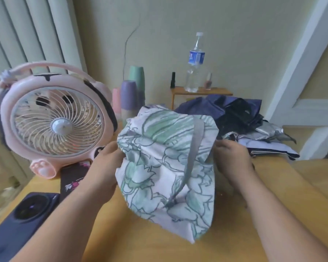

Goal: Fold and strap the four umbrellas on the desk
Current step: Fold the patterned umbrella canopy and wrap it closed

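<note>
A white umbrella with a green floral print (165,165) is held loosely bunched above the wooden desk (273,188), its grey strap (192,159) hanging down the front. My left hand (106,165) grips the canopy's left side. At the right side, my right hand (233,156) pinches the cloth. Behind it, at the back right, lie a dark navy umbrella (229,110) and a silver-and-lilac one (267,142), unfolded in a heap. The umbrella's handle and ribs are hidden in the cloth.
A pink desk fan (55,120) stands at the left. In front of it lie a dark phone case (72,178) and a phone (25,214). Pastel cups (129,97) are stacked behind. A water bottle (194,63) and small bottles stand on a little shelf (201,91).
</note>
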The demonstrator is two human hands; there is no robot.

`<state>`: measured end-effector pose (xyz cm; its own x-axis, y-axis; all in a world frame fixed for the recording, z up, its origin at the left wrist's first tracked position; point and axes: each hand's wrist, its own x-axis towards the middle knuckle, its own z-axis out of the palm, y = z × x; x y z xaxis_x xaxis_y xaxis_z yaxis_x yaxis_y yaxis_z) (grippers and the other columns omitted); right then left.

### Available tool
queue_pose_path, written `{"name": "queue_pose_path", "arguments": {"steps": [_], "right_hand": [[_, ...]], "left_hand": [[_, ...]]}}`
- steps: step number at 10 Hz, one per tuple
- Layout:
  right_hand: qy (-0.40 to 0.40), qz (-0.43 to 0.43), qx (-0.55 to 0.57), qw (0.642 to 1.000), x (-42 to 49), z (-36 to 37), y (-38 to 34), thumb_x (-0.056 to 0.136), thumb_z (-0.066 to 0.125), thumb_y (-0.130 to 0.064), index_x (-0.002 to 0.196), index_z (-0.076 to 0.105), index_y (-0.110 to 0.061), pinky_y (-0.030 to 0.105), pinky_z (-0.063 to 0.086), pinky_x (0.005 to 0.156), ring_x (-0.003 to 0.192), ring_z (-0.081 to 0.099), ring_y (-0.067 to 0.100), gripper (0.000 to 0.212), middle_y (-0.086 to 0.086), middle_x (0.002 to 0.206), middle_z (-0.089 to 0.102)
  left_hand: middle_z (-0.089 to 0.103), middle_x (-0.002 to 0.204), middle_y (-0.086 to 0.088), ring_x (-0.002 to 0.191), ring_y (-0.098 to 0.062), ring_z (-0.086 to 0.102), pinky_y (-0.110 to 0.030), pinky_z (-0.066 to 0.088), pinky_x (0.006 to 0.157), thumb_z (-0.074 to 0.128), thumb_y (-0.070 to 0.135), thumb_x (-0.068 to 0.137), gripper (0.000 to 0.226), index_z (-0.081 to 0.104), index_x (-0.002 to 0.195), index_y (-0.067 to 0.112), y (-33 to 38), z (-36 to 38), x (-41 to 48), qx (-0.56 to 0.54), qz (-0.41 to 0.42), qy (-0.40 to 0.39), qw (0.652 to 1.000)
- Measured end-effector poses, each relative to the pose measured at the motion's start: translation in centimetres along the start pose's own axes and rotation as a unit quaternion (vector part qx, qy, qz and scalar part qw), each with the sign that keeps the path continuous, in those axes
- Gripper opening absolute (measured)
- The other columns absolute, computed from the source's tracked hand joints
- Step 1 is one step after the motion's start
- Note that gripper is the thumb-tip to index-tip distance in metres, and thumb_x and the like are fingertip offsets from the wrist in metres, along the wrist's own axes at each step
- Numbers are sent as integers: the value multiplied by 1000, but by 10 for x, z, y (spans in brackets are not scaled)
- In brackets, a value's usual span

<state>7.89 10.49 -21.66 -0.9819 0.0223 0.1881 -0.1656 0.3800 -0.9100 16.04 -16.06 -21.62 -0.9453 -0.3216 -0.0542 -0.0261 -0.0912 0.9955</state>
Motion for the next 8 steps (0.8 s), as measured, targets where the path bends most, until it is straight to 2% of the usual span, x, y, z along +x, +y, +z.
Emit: {"name": "queue_pose_path", "arguments": {"steps": [1,2,3,4,5,6,7,8], "right_hand": [[4,-8,50,999,4,2,8,88,68,-27,82,70,-13,6,36,42,43,54,-12,15,-15,58,61],[-6,-6,119,993,0,5,16,69,62,-33,95,73,-7,11,37,40,38,50,-1,38,-15,50,59],[-22,25,236,971,-1,3,25,72,74,-32,113,70,-7,24,37,43,47,49,10,48,-4,62,62],[-40,90,335,937,1,-4,36,90,73,-26,121,68,-6,35,43,62,75,60,29,37,15,92,72],[-77,169,305,934,-2,-8,41,89,74,-39,110,76,-13,44,39,77,89,59,35,34,24,108,72],[-66,149,315,935,-2,-12,38,77,84,-40,105,70,-7,37,36,63,80,53,33,46,31,95,63],[-36,82,377,922,4,-16,30,79,82,-39,119,50,17,52,38,78,93,52,41,76,46,110,55],[23,30,408,912,8,-21,13,91,72,-34,124,42,21,54,39,82,96,54,42,71,37,108,56]], "left_hand": [[76,110,4,98,-17,73,-42,59,86,70,26,84,35,67,118,28,-4,0,0,33,5,11,999],[75,114,10,105,-16,71,-48,58,90,70,33,74,45,68,119,37,-4,2,-2,54,1,34,998],[75,113,5,105,-21,72,-50,57,92,71,33,68,50,68,118,34,-8,5,-8,33,9,32,999],[73,122,1,102,-18,70,-40,57,86,73,33,74,46,66,120,27,-5,10,-2,30,3,43,999],[53,147,-15,101,-20,54,-18,47,58,45,12,106,35,51,140,10,-5,10,13,-72,-30,30,996],[52,136,-4,111,-22,51,-14,45,57,33,13,110,38,45,146,5,0,5,-6,-185,24,-31,982],[67,129,-2,119,-23,62,-16,55,70,54,18,104,38,48,142,15,-5,-10,4,-29,123,-73,989],[63,133,20,123,-3,62,-27,55,90,89,63,58,116,25,153,47,-2,-6,-2,86,154,-113,978]]}}
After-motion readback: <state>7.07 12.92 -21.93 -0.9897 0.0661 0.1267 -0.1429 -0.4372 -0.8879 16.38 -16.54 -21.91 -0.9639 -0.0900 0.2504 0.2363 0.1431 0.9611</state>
